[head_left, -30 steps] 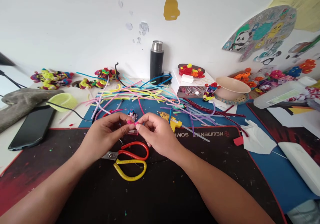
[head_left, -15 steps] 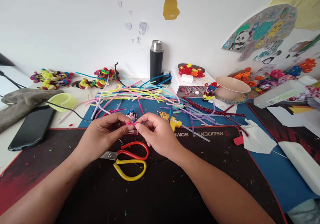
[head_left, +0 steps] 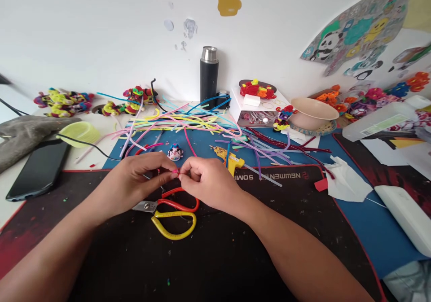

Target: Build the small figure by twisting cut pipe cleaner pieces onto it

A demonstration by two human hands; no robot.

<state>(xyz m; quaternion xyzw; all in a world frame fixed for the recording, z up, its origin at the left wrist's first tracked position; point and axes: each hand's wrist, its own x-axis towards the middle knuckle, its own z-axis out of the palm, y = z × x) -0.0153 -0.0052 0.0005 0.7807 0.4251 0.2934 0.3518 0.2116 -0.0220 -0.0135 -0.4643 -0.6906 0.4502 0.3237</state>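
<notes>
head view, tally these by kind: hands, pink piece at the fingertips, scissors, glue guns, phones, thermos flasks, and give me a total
Hands: 2 (left hand, right hand)
Pink piece: 1
Scissors: 1 pair
Yellow glue gun: 1
Black phone: 1
Black thermos flask: 1
Total: 7

Left grip (head_left: pixel 143 178) and right grip (head_left: pixel 212 183) close together, both in a pinch.
</notes>
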